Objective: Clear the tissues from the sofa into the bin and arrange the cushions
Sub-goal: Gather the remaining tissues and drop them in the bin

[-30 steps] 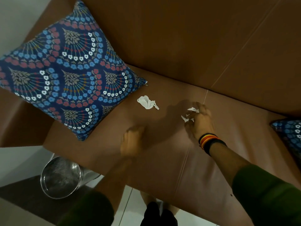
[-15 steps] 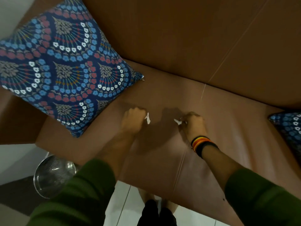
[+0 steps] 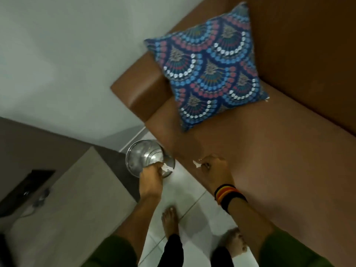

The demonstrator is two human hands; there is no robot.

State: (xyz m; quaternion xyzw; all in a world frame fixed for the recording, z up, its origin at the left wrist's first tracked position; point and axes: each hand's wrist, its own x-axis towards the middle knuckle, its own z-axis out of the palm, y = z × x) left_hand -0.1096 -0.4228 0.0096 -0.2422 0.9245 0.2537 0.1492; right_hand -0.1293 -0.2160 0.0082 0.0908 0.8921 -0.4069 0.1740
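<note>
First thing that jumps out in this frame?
The blue patterned cushion propped in the corner of the brown sofa. Next, the left hand holding a white tissue over the metal bin on the floor by the sofa's front corner, while the right hand grips a second tissue above the seat's front edge.

I am counting two hands of mine: my left hand [image 3: 150, 180] and my right hand [image 3: 213, 168]. Each is pinching one tissue, so I am counting two: one tissue [image 3: 166, 167] in the left, another tissue [image 3: 196, 164] in the right. I am seeing one metal bin [image 3: 140, 157], one patterned cushion [image 3: 210, 68] and one brown sofa [image 3: 279, 160]. I am wearing one striped wristband [image 3: 228, 195]. My two bare feet are showing, the left foot [image 3: 170, 220] and the right foot [image 3: 236, 239].
</note>
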